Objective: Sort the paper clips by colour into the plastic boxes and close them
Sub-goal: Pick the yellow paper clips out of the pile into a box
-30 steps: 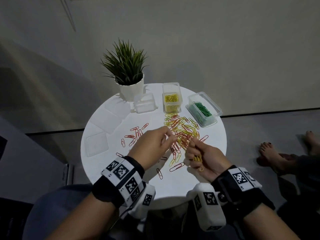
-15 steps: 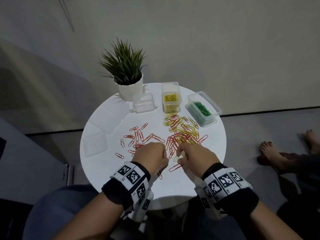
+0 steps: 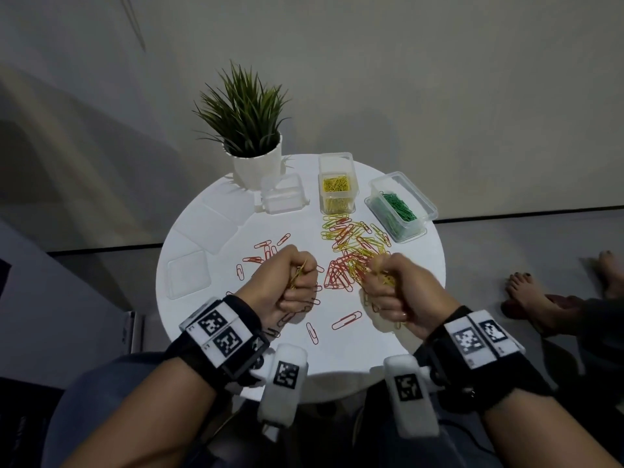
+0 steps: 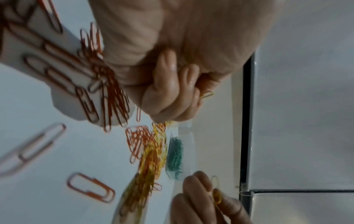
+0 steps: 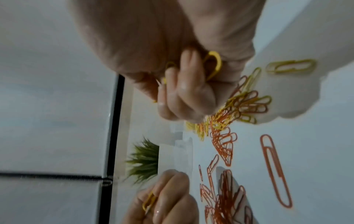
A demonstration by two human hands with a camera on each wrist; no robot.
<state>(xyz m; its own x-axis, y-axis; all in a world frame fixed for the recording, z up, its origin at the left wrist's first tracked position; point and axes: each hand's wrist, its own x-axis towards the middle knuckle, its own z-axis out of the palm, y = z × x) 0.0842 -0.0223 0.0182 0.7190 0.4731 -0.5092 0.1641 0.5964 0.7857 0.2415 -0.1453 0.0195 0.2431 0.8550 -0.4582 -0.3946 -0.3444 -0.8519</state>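
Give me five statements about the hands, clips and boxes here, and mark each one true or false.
1. The left hand grips yellow clips. True.
2. The right hand lies open and flat on the table. False: it is curled round yellow clips.
3. The green clips sit in an open box. True.
4. The box of yellow clips has its lid on. False: it stands open.
5. Every red clip is boxed. False: red clips lie loose on the table.
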